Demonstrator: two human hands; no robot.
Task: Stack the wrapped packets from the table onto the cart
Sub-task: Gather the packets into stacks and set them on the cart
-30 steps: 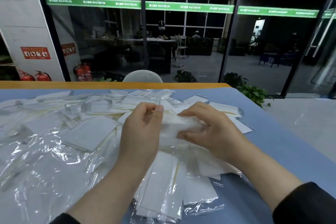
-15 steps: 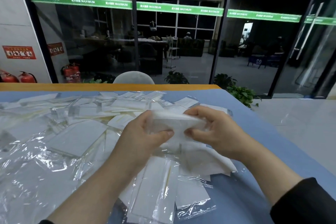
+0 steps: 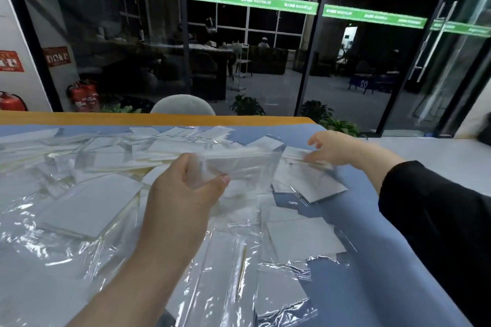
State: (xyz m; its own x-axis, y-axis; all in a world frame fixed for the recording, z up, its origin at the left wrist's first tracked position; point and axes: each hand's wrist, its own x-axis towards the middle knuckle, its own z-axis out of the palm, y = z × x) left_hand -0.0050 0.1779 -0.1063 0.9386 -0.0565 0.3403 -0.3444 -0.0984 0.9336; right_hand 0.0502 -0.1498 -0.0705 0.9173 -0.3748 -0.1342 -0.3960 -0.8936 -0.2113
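Left hand grips packet bundle above table, long axis running left-right. Right hand, fingers spread, touches loose packet at far right, nearer than left. More packets litter table. Cart unseen.

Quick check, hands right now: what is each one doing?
Left hand: grips a bundle of wrapped packets.
Right hand: open, fingers reaching onto a packet on the table.

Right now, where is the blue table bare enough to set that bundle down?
Bare blue shows along the table's right edge, between the packets and the dark sleeve, and in a small patch before the orange strip. Left and centre are crowded with packets.
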